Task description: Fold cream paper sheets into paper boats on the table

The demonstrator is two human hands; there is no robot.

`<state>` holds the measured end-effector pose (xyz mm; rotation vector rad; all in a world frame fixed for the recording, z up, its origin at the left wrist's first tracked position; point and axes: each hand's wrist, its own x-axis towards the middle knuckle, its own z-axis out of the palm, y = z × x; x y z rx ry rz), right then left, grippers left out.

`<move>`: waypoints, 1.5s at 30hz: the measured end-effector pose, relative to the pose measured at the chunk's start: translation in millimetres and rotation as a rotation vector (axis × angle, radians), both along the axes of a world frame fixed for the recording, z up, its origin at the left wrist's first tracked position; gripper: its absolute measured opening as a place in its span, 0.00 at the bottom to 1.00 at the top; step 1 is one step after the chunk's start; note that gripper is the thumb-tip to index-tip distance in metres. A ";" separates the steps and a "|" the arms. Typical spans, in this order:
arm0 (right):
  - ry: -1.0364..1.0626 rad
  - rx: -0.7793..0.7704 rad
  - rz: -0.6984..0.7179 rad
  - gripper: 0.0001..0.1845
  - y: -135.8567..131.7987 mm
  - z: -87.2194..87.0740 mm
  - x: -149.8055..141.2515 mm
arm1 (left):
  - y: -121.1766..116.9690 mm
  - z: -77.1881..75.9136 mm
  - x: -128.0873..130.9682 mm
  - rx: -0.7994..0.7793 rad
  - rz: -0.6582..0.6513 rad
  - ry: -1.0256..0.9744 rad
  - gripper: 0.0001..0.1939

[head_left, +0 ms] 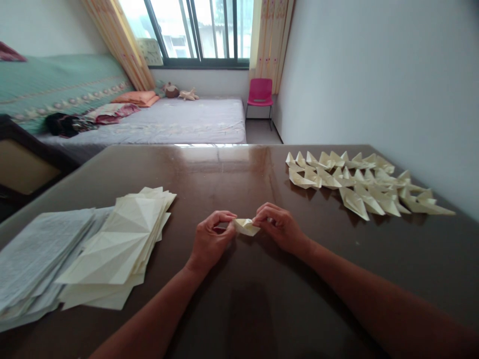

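Observation:
A small cream folded paper boat (247, 227) is held just above the brown table, between both hands. My left hand (214, 237) pinches its left end between thumb and fingers. At its right end, my right hand (279, 227) closes thumb and fingertips on the paper. The fingertips cover both ends of the boat. Several similar folded paper boats (354, 202) stand in rows on the right side of the table. To the left lies a stack of creased cream paper sheets (123, 234).
Printed paper sheets (37, 254) lie in a pile at the left of the glossy brown table (209, 174). Beyond the table's far edge are a bed (202, 119) and a pink chair (260, 92). A white wall (374, 75) runs along the right.

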<state>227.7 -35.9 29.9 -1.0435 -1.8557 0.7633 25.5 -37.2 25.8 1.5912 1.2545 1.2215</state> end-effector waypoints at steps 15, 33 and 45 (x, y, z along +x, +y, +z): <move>0.632 -0.432 -0.112 0.12 15.0 -12.0 5.1 | 8.4 -7.3 -3.8 -0.104 0.027 -0.283 0.10; 0.585 -0.351 0.018 0.08 2.0 -8.2 -3.9 | 7.8 -6.2 -4.6 0.015 -0.090 0.107 0.07; 0.863 -0.592 0.074 0.13 4.4 -8.3 -6.8 | 4.2 -1.8 -4.0 0.049 0.057 0.211 0.12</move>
